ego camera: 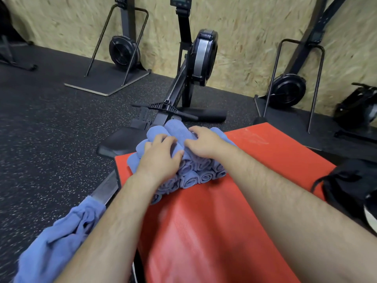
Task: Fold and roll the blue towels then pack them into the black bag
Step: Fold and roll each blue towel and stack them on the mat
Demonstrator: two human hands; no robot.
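Note:
Several rolled blue towels (195,177) lie stacked in a pile at the far end of a red mat (214,231). My left hand (161,156) rests on top of the pile's left side, its fingers curled round a roll. My right hand (204,141) lies on the upper rolls with its fingers bent over one. A heap of loose, unfolded blue towels (59,237) sits at the lower left beside my left forearm. The black bag (350,186) stands at the right edge of the mat, partly cut off by the frame.
A black rowing machine (183,94) runs from behind the pile to the wall, its seat (122,139) just left of the mat. Other black fitness machines (122,52) stand along the chipboard wall. Speckled black rubber floor (51,129) spreads to the left.

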